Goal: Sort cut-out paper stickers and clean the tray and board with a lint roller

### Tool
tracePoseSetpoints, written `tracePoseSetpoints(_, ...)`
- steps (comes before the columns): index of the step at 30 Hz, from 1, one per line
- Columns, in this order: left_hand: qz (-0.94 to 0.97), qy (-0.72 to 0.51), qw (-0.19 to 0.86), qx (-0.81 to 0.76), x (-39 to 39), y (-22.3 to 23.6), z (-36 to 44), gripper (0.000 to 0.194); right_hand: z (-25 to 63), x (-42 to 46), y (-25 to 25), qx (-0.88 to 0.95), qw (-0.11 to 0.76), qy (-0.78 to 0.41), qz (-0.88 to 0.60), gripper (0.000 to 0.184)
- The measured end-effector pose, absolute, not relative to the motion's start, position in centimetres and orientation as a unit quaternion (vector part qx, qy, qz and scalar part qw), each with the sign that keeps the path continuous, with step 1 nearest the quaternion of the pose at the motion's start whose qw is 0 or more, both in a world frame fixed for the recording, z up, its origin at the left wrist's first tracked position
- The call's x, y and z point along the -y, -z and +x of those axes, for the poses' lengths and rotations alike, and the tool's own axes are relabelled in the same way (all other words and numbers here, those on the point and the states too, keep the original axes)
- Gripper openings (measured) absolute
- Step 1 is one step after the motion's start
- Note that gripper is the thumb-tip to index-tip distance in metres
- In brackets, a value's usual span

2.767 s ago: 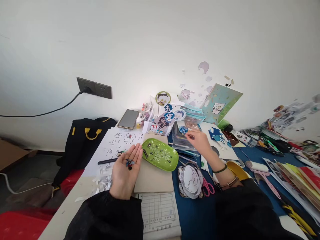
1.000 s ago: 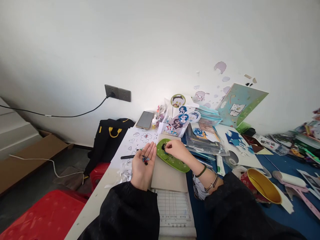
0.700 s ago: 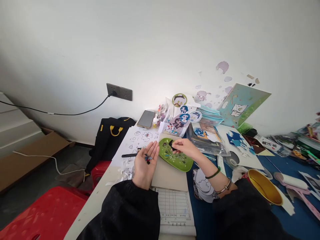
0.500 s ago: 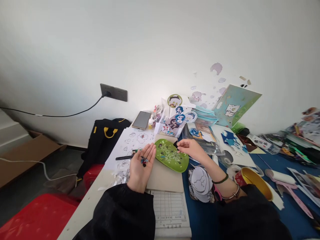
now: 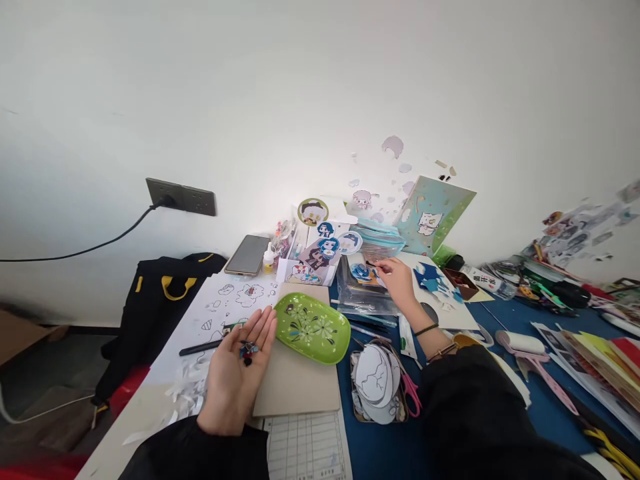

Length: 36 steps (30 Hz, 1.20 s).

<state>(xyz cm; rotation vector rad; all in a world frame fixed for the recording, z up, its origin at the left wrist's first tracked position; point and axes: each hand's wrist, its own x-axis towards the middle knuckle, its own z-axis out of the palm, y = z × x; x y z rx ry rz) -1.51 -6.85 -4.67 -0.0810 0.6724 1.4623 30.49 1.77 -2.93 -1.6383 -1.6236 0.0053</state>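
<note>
Small coloured pieces (image 5: 248,353) lie loose in the cupped palm of the left hand (image 5: 235,383), fingers extended and unclenched. The right hand (image 5: 399,283) appears to pinch a dark piece (image 5: 370,263) between thumb and fingertips, directly above the plastic bag (image 5: 363,308). Progress, as judged: under way, not complete; one piece is apart from the palmful, several are unplaced, and the final count cannot be determined. Just beside the left fingertips is a green tray (image 5: 341,341), on a beige board (image 5: 297,393). Writing: well right of the pinch, a white packet (image 5: 486,280) bears bold Chinese characters, not reliably legible; nearer the left wrist, a ruled form (image 5: 310,448) carries print too small to read. No brand identified.
</note>
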Motion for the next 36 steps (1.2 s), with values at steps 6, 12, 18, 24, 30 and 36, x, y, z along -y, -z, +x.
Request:
tracePoseSetpoints(6, -0.038, -0.656, 0.686, -0.314, 6.6, 4.5, -1.4, 0.043, 29.5, -2.9, 3.9, 0.688, 0.381, 0.032, -0.617, 0.027)
tracePoseSetpoints(12, -0.049, -0.651, 0.685, -0.324, 6.7, 4.4, -1.6, 0.042, 30.8, -3.8, 3.9, 0.665, 0.411, 0.041, -0.623, 0.026)
tracePoseSetpoints(18, -0.052, -0.649, 0.686, -0.326, 6.6, 4.5, -1.5, 0.042, 33.7, -3.8, 3.9, 0.608, 0.439, 0.053, -0.660, 0.028)
tracePoseSetpoints(24, -0.048, -0.652, 0.683, -0.326, 6.6, 4.6, -1.5, 0.042, 34.0, -4.7, 4.5, 0.620, 0.399, 0.023, -0.675, 0.018)
tracePoseSetpoints(30, -0.040, -0.652, 0.687, -0.318, 6.5, 4.7, -1.6, 0.043, 34.1, -4.0, 3.7, 0.620, 0.378, -0.015, -0.687, 0.030)
tracePoseSetpoints(36, -0.050, -0.656, 0.686, -0.311, 6.7, 4.6, -1.4, 0.042, 31.2, -0.7, 0.7, 0.643, 0.392, -0.038, -0.657, 0.029)
